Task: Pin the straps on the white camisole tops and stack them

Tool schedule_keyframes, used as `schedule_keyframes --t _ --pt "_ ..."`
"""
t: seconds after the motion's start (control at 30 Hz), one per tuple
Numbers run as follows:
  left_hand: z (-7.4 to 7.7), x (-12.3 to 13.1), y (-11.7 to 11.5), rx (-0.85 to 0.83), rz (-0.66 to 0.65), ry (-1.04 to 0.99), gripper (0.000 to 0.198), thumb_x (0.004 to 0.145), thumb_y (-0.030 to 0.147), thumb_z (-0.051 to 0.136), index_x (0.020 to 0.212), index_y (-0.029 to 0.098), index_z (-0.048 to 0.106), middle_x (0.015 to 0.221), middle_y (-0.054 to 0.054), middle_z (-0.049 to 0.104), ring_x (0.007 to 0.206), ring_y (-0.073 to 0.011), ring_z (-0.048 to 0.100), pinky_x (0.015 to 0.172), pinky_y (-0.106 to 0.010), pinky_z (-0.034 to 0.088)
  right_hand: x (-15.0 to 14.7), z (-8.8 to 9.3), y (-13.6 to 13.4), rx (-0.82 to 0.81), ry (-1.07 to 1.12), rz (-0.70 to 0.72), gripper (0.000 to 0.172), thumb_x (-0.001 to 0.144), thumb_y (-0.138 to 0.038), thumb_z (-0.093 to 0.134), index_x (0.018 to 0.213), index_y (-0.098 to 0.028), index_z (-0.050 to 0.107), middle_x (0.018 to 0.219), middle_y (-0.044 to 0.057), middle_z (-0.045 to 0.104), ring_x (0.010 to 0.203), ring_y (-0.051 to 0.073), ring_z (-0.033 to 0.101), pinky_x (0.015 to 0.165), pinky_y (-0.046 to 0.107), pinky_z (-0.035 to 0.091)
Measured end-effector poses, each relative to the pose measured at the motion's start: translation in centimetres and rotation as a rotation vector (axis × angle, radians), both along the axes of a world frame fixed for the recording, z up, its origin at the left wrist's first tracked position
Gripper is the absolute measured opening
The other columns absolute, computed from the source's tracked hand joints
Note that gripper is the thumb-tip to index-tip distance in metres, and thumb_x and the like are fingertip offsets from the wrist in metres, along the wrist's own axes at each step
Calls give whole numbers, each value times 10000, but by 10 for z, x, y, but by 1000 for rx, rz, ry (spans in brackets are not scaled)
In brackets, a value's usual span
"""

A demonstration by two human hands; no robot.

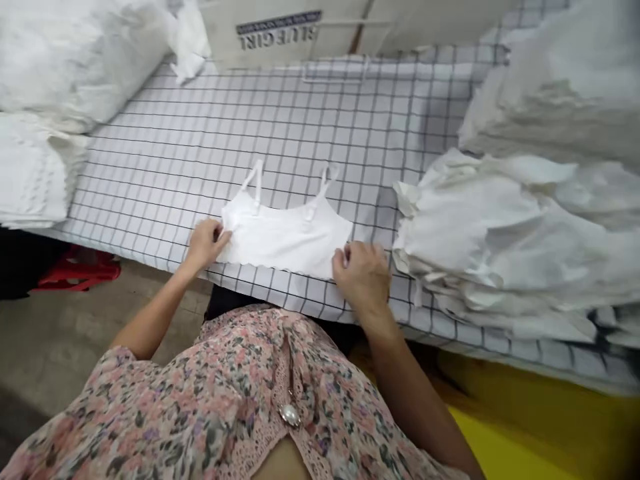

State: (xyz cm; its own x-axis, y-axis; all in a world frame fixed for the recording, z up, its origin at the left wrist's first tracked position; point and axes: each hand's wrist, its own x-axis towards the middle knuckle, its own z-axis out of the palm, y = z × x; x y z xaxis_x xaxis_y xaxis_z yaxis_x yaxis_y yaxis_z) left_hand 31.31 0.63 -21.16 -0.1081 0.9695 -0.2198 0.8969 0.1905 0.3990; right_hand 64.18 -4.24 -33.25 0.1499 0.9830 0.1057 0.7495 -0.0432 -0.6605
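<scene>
- Floral blouse (pixel 235 393): nearest the camera, lower centre of the frame, worn by the person.
- Worktop (pixel 280 127): white cover with dark grid lines, running across the middle of the frame.
- White fabric piles, four in all: two at right, the larger (pixel 515 247) at middle right, another (pixel 560 87) at upper right; two at left, one (pixel 75 60) at upper left, one (pixel 33 173) at middle left.
- Cardboard carton (pixel 275 33): one, top centre, beyond the worktop.
- White camisole (pixel 285 240): one, lying flat near the worktop's front edge, two straps pointing away, scalloped hem toward the person; no fold shows.
- Left hand (pixel 204 243): grip pinching the camisole's left edge.
- Right hand (pixel 363 273): fingers curled at the hem's right end; whether this grip pinches cannot be told.
</scene>
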Motion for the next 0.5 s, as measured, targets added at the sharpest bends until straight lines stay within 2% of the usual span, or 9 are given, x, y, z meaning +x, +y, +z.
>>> schedule_keyframes --t 0.1,0.17,0.23,0.3,0.33,0.4,0.5 --pt "15 -2 16 -82 228 -492 223 881 359 709 857 206 547 779 -26 636 716 -173 612 649 -307 492 -4 28 34 -152 391 -10 253 857 -455 621 763 -256 497 633 37 575 577 212 524 600 392 486" --pt "35 -22 40 -50 352 -663 224 849 289 759 947 197 580 825 -37 683 703 -170 651 611 -291 500 -16 56 70 -245 648 5 314 754 -468 741 773 -262 505 620 14 583 532 191 531 521 356 469" --pt "62 -51 74 80 415 -667 235 832 194 781 1001 189 618 831 -28 690 717 -167 667 628 -291 517 -41 90 113 -251 850 71 348 679 -409 831 823 -273 544 642 15 625 532 208 569 496 376 510" --pt "94 -85 113 235 414 -616 225 829 125 793 988 176 642 790 -2 663 722 -146 644 657 -280 510 -79 125 157 -210 992 200 332 710 -335 849 918 -307 591 652 2 646 572 241 613 543 439 584" --pt "112 -102 133 295 420 -581 214 852 105 790 998 170 646 764 20 642 722 -124 614 695 -276 515 -101 141 178 -197 1041 237 290 747 -286 834 921 -312 603 660 -12 635 614 245 634 612 476 632" --pt "149 -134 165 397 484 -468 177 934 72 731 1059 160 640 672 75 555 676 -85 506 747 -273 510 -147 169 216 -162 1147 214 185 840 -162 736 867 -285 601 686 -29 591 649 202 623 740 506 682" --pt "200 -182 185 443 491 -379 199 1026 101 685 1208 153 623 652 108 498 656 -65 416 784 -271 499 -211 196 250 -142 1248 257 168 950 -61 564 972 -211 636 784 -33 599 677 133 603 822 467 705"
